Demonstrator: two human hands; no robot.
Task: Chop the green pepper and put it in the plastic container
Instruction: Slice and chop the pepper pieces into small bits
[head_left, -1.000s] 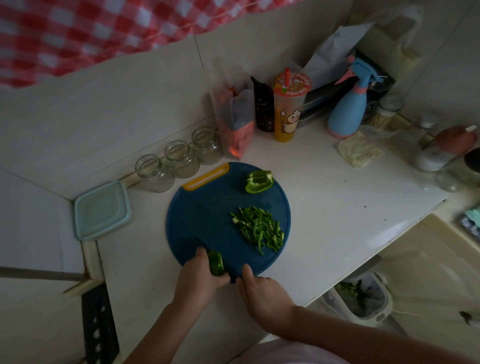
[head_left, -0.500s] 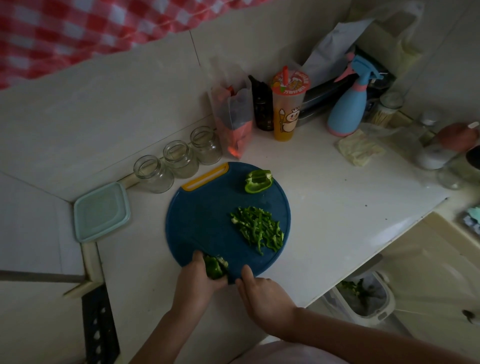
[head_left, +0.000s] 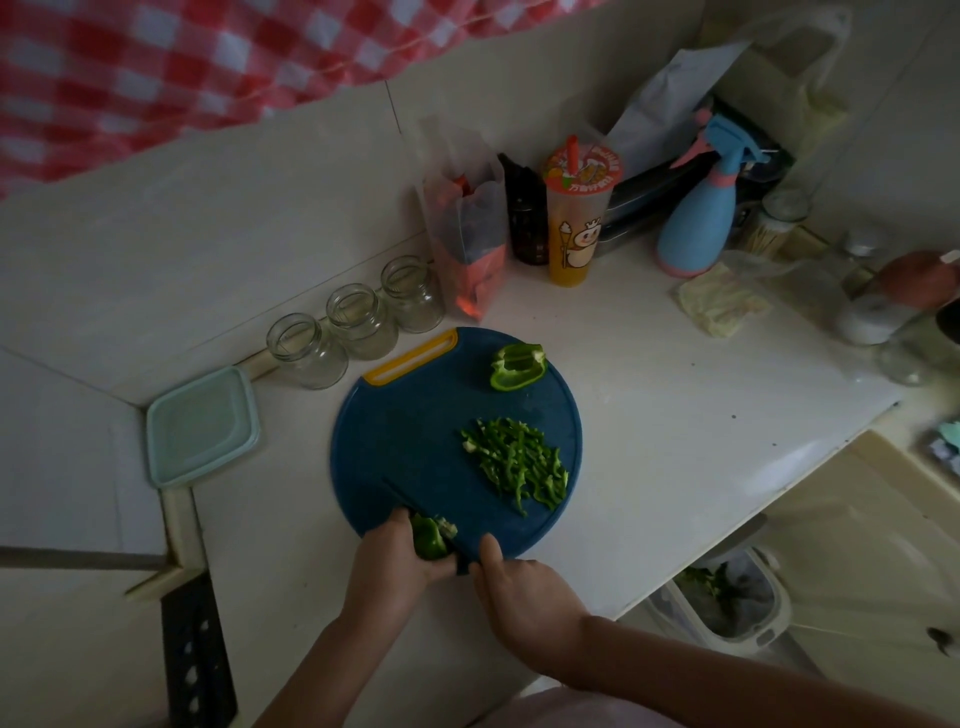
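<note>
**Slicing a small piece at the board's near edge**

The left hand (head_left: 395, 564) pinches a small piece of green pepper (head_left: 429, 540) at 6 o'clock on the round blue cutting board (head_left: 415, 426), with its fingers curled over the piece. The right hand (head_left: 522, 584) is closed round the dark handle of a knife (head_left: 461, 562). The blade runs off toward 10 o'clock, close along the piece's far side. The light is too dim to tell whether the edge is touching the piece.

The piece is short and sits right at the rim, so this cut likely calls for care:
- Keep the fingertips tucked back and let the knuckles guide the blade.
- Make thin cuts that match the strips already done.
- Sliding the piece toward the board's centre would give the knife more room.

A pile of cut strips (head_left: 514, 465) lies at 4 o'clock on the board, well apart from both hands. An uncut pepper half (head_left: 517, 366) waits at 1 o'clock. The plastic container (head_left: 200, 426), with its lid on, sits off the board at 9 o'clock. It will need opening before anything goes in.
</note>
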